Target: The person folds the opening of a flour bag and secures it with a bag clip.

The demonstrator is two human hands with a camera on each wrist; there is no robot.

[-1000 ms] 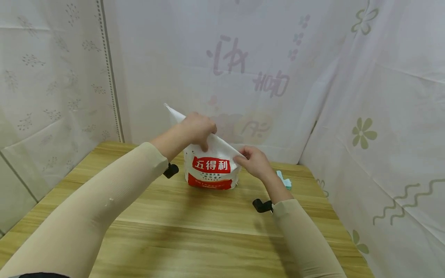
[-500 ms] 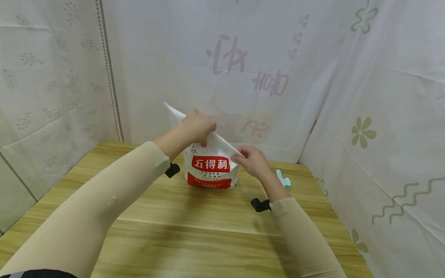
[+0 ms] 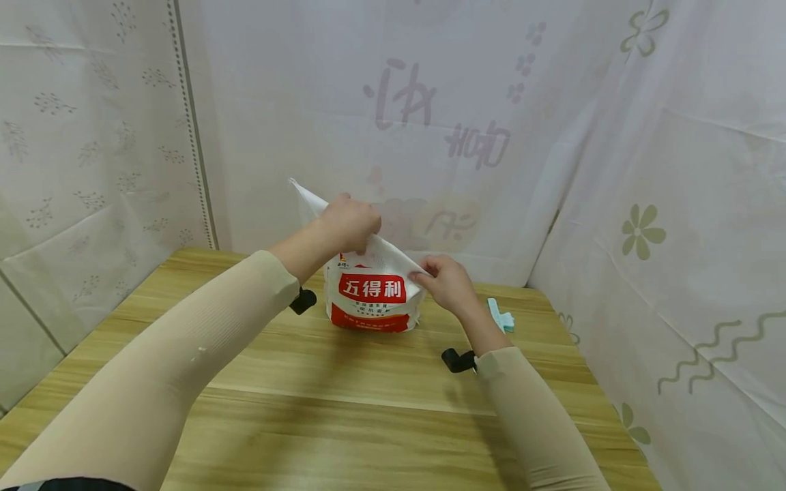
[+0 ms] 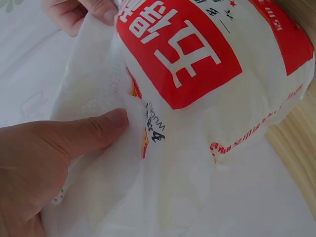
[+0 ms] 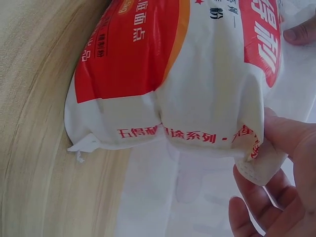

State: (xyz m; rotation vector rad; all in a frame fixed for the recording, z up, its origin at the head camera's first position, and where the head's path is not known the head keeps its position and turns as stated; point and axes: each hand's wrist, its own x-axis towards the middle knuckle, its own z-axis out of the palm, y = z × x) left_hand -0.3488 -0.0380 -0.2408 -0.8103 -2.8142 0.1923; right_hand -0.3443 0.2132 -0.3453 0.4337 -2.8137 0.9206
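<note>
A white flour bag (image 3: pixel 372 315) with red panels and white lettering stands upright on the wooden table. Its upper part is drawn up into a slanting edge, high at the left and low at the right. My left hand (image 3: pixel 350 224) grips this edge near its middle, the thumb on the front as the left wrist view shows; its other fingers are hidden behind the bag. Lower down, my right hand (image 3: pixel 448 283) pinches the bag's right top corner (image 5: pixel 261 165) between thumb and fingers. The bag's tied-looking lower corner (image 5: pixel 85 144) shows in the right wrist view.
A pale turquoise item (image 3: pixel 502 318), perhaps a clip, lies on the table (image 3: pixel 319 423) right of the bag. Patterned white curtains (image 3: pixel 307 88) hang close behind the table and along both sides. Black wrist mounts (image 3: pixel 458 361) stick out below the forearms.
My left thumb has slid slightly up the bag's front, and more of the small print at its upper left shows. Both hands keep their hold almost in place.
</note>
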